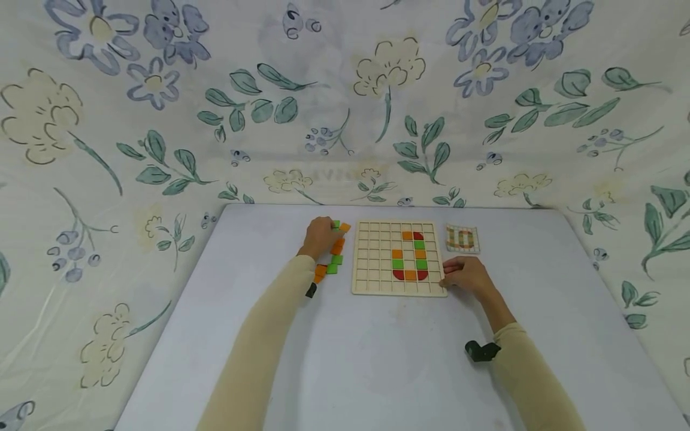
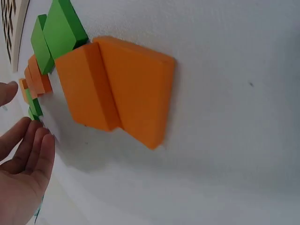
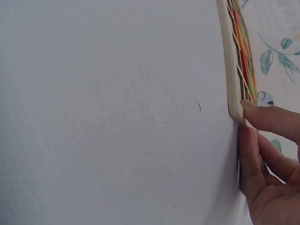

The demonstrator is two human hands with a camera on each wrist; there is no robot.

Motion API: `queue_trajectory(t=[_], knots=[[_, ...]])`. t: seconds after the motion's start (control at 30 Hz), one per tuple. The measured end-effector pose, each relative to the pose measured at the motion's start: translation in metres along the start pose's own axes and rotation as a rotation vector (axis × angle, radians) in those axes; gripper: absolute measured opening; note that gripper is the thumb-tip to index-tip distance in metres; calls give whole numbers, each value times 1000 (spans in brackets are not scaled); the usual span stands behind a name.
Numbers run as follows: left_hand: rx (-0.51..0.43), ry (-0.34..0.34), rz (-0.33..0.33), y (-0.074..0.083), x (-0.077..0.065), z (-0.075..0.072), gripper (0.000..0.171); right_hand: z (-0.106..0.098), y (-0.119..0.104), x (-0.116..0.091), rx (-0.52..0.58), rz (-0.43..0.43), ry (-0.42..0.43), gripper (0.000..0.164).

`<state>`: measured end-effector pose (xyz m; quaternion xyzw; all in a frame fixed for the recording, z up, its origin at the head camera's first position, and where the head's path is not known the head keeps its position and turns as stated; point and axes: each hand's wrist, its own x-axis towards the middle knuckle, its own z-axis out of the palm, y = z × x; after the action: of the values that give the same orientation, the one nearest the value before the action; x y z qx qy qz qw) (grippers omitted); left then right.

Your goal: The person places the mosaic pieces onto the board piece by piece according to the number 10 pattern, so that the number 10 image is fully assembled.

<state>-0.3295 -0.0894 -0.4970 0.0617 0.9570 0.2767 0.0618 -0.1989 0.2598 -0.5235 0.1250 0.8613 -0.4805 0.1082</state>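
Note:
My left hand (image 1: 318,234) is at the loose tiles on the left of the board. In the left wrist view its thumb stands apart from its fingers (image 2: 40,147), which reach beside the far green tiles. Nearer that camera lie two orange tiles (image 2: 136,84), one leaning on the other, and green tiles (image 2: 62,28). The wooden grid board (image 1: 372,257) bears orange, green and red tiles (image 1: 411,275) in a partial loop. With thumb on top and fingers against the side, my right hand (image 1: 468,274) pinches the board's near right corner.
A small pattern card (image 1: 462,239) with a coloured ring design lies right of the board, just beyond my right hand. All this rests on a white table (image 1: 388,365), with a floral cloth (image 1: 345,137) behind it. Dark wrist devices (image 1: 481,351) sit at both cuffs.

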Motion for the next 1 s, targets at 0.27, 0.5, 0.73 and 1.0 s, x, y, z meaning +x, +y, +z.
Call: queue_trajectory(t=[0.27,0.5,0.73,1.0], knots=[[67,35,0,4,1,2,18,2,3,1,9,-15,0,47],[104,26,-8,8,3,2,23,1,1,1,9,8,9,47],[134,20,72,3,6,6,25,0,3,2,-1,4,1,49],[77,39,186,12,9,16,36,-2,2,2,-5,4,9,49]])
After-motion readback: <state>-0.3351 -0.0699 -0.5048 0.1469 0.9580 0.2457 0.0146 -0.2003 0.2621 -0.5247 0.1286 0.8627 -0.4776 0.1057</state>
